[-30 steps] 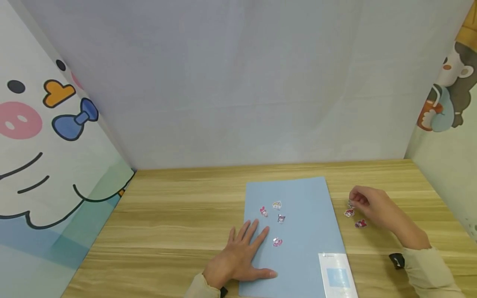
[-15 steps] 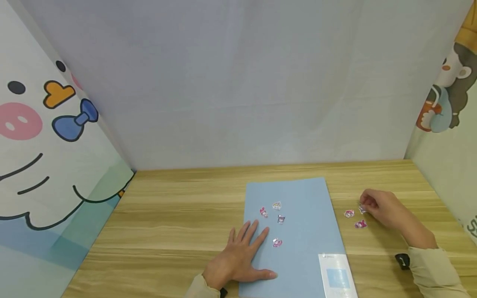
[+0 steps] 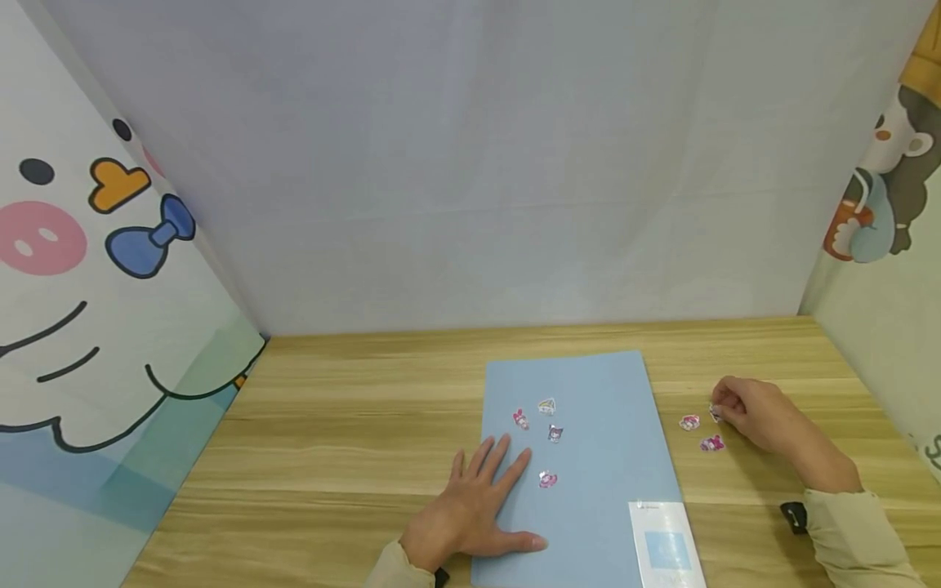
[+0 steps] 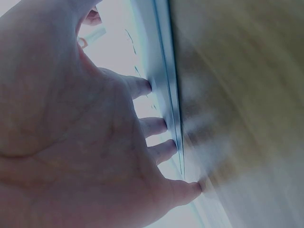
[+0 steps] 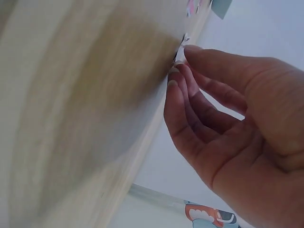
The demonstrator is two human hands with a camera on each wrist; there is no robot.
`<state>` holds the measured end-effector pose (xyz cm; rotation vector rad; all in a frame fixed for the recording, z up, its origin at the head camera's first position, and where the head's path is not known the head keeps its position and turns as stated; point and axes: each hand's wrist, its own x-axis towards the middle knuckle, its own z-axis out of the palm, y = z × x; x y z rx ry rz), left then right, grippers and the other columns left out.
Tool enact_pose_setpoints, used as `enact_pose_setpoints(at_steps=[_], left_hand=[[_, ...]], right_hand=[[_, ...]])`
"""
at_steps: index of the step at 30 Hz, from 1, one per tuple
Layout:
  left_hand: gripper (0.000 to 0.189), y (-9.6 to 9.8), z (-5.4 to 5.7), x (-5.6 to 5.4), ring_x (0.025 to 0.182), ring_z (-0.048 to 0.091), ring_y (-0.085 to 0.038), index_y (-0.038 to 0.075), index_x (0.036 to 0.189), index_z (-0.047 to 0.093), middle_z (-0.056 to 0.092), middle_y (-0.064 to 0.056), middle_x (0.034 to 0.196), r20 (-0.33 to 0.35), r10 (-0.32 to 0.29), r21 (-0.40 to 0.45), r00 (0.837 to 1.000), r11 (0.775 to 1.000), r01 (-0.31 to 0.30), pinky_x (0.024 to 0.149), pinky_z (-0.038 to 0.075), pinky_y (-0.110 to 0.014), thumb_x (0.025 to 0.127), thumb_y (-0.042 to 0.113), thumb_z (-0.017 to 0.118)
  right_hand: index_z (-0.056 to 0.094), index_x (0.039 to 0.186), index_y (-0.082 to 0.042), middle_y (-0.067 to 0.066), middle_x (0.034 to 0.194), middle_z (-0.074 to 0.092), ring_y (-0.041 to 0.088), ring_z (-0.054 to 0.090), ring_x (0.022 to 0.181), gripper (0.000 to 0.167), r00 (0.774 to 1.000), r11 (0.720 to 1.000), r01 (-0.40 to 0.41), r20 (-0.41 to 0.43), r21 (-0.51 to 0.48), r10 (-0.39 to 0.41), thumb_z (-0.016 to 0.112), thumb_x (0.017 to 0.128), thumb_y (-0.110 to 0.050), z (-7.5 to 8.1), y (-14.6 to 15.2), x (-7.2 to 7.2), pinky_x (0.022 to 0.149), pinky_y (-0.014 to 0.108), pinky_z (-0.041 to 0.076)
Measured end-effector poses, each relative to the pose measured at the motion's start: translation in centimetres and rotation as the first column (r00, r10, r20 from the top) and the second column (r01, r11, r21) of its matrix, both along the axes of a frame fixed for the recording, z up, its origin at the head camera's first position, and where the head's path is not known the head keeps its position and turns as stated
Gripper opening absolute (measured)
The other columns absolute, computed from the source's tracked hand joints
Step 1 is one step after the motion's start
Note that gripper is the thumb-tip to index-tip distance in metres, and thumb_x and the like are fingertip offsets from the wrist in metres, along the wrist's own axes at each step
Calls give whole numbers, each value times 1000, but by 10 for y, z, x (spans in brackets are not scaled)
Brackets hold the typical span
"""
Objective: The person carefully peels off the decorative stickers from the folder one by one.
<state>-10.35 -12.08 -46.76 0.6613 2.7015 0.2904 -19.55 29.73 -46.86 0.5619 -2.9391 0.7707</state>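
Observation:
My left hand (image 3: 470, 508) lies with its fingers spread over the left side of a light blue folder (image 3: 606, 457). The left wrist view shows its fingertips by the folder's layered edge (image 4: 166, 61). Right of the folder, my right hand (image 3: 757, 416) pinches a small cartoon sticker (image 5: 180, 53) between thumb and fingertips, right at the tabletop; the fingers cover much of it. Two more stickers lie beside that hand: a pink and white one (image 3: 689, 422) and a magenta one (image 3: 712, 443).
Several cartoon stickers, among them a pink one (image 3: 547, 478) and a purple one (image 3: 555, 434), are on the folder. A white label (image 3: 647, 563) sits at its lower right corner. Pale cloth walls (image 3: 470, 204) enclose the wood-grain table (image 3: 331, 441).
My right hand has moved a little right with the pinched sticker, away from the pink and white one, then stayed nearly still. The left hand has not moved.

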Motion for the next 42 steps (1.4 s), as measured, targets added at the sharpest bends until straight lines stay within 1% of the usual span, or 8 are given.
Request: enact_pose_setpoints(at_steps=[4,8,13,18,24,30,35,42], left_hand=[[105,0,1,0,157,11,-32,27,166,20,12,-8,172,7,3,-5,1000,1000,-3,121,14,-64,85,78,62],[105,0,1,0,157,11,-32,27,166,19,12,-8,172,10,5,-7,1000,1000,-5,121,14,-64,85,78,62],[105,0,1,0,157,11,-32,27,166,19,12,-8,172,6,5,-13,1000,1000,-5,121,15,-64,84,79,61],[106,0,0,0,157,12,-33,26,166,20,13,-9,172,-5,1,-21,1000,1000,-1,120,15,-64,84,80,60],[106,0,0,0,157,13,-33,27,166,20,13,-9,172,-10,1,-25,1000,1000,-1,120,16,-65,84,80,60],[106,1,-1,-1,157,13,-33,27,166,19,13,-8,172,-6,-4,-32,1000,999,4,120,16,-64,84,81,58],[106,1,0,0,157,13,-33,28,166,19,13,-8,172,-9,-3,-36,1000,999,3,120,16,-64,84,81,59],[106,2,1,0,157,12,-32,27,166,19,13,-8,172,-6,1,-42,1000,999,-1,121,16,-63,84,81,59]], right_hand=[[62,91,3,3,80,66,19,62,73,8,1000,1000,5,7,1,-5,70,92,5,-1,-1,1,65,34,51],[64,86,0,0,78,62,14,56,72,10,999,1000,-3,40,-3,3,70,93,3,0,-2,1,63,30,48],[64,84,-2,1,79,59,15,51,73,12,999,1000,-29,31,7,29,72,92,0,1,-7,0,64,32,45],[63,85,-3,3,81,56,18,46,75,14,1000,999,-29,-6,29,29,76,90,-3,0,-13,2,65,34,42],[64,92,0,9,89,62,26,57,81,16,998,998,-48,-43,39,50,78,90,-8,2,-24,5,72,44,50],[65,98,2,15,97,64,35,63,91,15,989,996,-94,-111,-6,93,76,90,-4,6,-38,8,77,50,52],[66,100,2,14,98,63,35,62,92,16,979,991,-131,-158,-16,127,77,89,-2,7,-50,10,78,50,52],[67,98,-1,8,98,63,30,61,91,18,953,981,-188,-250,-41,172,80,86,-1,10,-71,15,76,45,53]])
